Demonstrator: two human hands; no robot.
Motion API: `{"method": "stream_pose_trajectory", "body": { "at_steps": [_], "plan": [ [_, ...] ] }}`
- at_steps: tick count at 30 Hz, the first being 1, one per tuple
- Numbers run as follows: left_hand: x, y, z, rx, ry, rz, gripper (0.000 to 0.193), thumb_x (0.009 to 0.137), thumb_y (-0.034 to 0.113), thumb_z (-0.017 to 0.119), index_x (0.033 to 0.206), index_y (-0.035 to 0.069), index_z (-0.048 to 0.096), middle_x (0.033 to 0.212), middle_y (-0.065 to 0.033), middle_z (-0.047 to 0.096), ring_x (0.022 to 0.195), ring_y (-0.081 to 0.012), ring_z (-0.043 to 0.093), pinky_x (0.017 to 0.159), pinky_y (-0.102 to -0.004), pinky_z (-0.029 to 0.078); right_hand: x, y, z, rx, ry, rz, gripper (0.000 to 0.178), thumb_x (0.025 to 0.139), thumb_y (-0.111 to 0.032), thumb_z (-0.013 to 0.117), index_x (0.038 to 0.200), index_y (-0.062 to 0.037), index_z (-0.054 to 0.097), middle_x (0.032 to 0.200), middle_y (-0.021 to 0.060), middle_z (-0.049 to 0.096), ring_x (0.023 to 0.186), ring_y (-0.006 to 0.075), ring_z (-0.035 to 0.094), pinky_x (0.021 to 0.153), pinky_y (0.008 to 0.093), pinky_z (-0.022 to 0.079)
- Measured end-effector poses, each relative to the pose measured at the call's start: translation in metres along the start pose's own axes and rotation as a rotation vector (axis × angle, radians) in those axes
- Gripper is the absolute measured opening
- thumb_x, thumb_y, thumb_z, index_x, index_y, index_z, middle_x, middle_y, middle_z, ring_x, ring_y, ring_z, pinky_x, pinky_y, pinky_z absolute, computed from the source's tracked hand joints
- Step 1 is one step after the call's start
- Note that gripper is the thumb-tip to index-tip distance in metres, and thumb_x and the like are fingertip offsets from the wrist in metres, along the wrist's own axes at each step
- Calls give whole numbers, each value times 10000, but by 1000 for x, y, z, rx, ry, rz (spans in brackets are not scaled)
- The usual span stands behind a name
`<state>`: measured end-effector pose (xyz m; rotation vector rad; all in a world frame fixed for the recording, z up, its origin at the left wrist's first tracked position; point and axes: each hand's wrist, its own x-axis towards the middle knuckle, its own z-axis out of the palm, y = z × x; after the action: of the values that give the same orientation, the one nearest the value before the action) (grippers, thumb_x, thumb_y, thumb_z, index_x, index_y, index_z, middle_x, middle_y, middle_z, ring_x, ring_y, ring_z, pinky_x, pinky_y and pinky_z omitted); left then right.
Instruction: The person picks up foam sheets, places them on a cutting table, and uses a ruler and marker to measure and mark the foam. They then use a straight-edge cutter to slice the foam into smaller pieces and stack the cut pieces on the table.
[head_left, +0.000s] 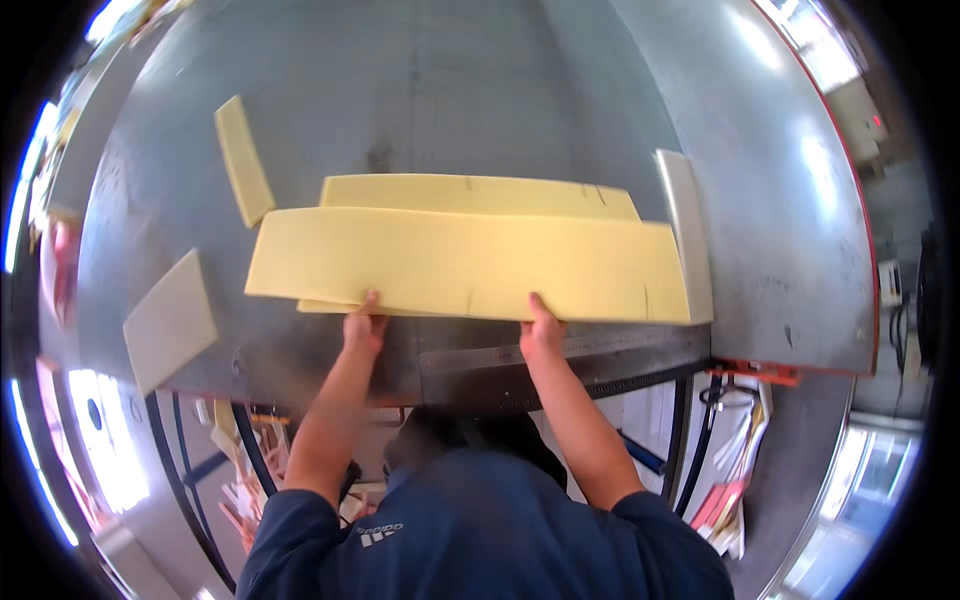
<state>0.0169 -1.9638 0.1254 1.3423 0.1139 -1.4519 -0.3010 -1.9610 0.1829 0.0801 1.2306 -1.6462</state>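
Note:
A long pale-yellow foam sheet (460, 258) lies across the near part of the grey metal table. My left hand (365, 326) grips its near edge left of the middle, thumb on top and fingers hidden underneath. Farther right, my right hand (541, 328) pinches the same edge, its thumb also on the upper face. Beneath and behind this sheet shows a second yellow foam sheet (480, 192), bearing small dark marks along its far edge. Against the right end stands a whitish strip (686, 235).
A narrow yellow foam strip (243, 160) lies at the far left, and a cream foam piece (172, 322) near the left front edge. Along the front runs a metal ruler (480, 357). The grey tabletop (480, 90) stretches away; foam offcuts (250, 470) are piled below it.

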Motion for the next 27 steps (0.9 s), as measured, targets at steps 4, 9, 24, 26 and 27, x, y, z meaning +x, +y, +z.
{"method": "stream_pose_trajectory", "body": {
  "at_steps": [4, 9, 24, 26, 27],
  "plan": [
    [-52, -24, 15, -120, -234, 3, 278, 897, 99, 662, 1161, 78, 578, 1094, -38, 644, 1012, -168, 620, 885, -334, 533, 14, -31, -31, -16, -21, 4, 510, 779, 47, 707, 1233, -112, 535, 1131, 63, 617, 997, 216, 621, 791, 335, 535],
    [-77, -126, -50, 83, -219, -165, 254, 915, 125, 646, 1161, 117, 583, 1077, -10, 640, 967, -161, 618, 855, -323, 531, 26, -51, -110, -255, 270, 136, 401, 788, -28, 736, 1154, -21, 572, 1100, 103, 624, 964, 229, 634, 772, 372, 550],
    [-75, -138, 10, 212, -219, -267, 255, 920, 214, 658, 1154, 134, 597, 1065, 5, 637, 986, -152, 597, 829, -329, 533, 70, -75, -167, -510, 283, 74, 365, 766, -212, 804, 975, 53, 662, 951, 144, 689, 777, 220, 690, 611, 333, 590],
    [-76, -141, 10, 205, -268, -311, 258, 911, 249, 668, 1132, 134, 601, 1020, -8, 651, 927, -159, 622, 800, -330, 547, 66, -88, -161, -608, 310, 77, 376, 761, -233, 811, 940, 67, 672, 905, 147, 698, 731, 219, 697, 567, 316, 591],
    [-74, -143, 7, 198, -293, -330, 262, 907, 267, 673, 1121, 133, 603, 998, -14, 658, 897, -163, 635, 786, -330, 554, 65, -95, -160, -624, 318, 99, 372, 765, -245, 804, 935, 60, 674, 901, 138, 697, 731, 206, 693, 572, 308, 587]
  ]
}}
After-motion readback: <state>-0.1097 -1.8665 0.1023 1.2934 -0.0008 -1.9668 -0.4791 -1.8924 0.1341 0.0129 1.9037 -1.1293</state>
